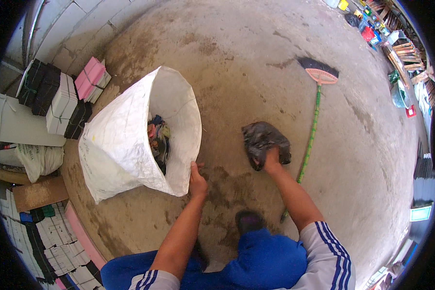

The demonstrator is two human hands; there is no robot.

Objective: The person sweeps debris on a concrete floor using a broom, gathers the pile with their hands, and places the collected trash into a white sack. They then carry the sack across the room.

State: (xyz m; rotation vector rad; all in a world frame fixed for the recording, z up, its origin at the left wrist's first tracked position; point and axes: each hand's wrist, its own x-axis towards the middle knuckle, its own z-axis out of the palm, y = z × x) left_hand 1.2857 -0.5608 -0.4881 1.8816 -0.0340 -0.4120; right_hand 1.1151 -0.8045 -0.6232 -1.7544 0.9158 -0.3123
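Observation:
A large white woven sack (121,145) lies on its side, its mouth gaping toward the right. Inside it sits a bundle of mixed scraps (158,140), dark with bits of red and olive. My left hand (197,182) grips the lower right rim of the sack, thumb against the edge. To the right, my right hand (272,158) has hold of a crumpled black plastic bag (263,137); its fingers are hidden in the dark folds. Whether the bag touches the floor I cannot tell.
A broom (319,76) with a green handle lies right of the bag. Tied stacks of white and black sheets (62,104), a pink stack (91,79) and a brown board (39,193) line the left. Along the far right are wood pieces (408,53) and a bucket (399,95).

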